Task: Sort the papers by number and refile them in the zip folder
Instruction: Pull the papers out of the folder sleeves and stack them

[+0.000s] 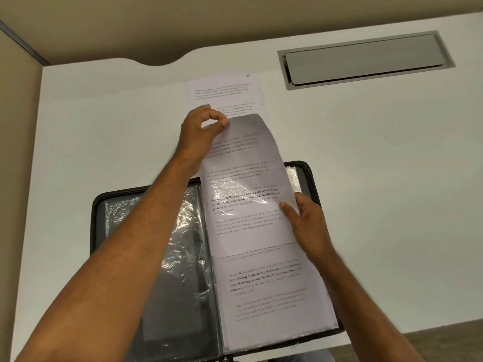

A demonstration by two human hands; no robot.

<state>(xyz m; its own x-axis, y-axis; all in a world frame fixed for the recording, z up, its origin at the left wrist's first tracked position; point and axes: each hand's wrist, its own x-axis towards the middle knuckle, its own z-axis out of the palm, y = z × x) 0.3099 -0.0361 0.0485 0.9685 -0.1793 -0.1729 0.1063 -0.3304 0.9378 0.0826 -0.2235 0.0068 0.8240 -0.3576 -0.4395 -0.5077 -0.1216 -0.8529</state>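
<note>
Glossy crinkled plastic sleeves, matt paper sheet, brushed-metal hatch.

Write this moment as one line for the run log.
left hand: pinches sheet top | right hand: holds sheet edge | sheet: half in folder sleeve | paper 3: on desk

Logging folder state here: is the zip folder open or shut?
Open. The zip folder lies spread flat on the desk, both plastic-sleeved halves showing.

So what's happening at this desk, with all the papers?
A person is working a printed sheet at a plastic sleeve of an open zip folder. The left hand pinches the sheet's top corner, and the right hand holds its right edge. Another sheet, numbered 3, lies on the white desk beyond.
</note>
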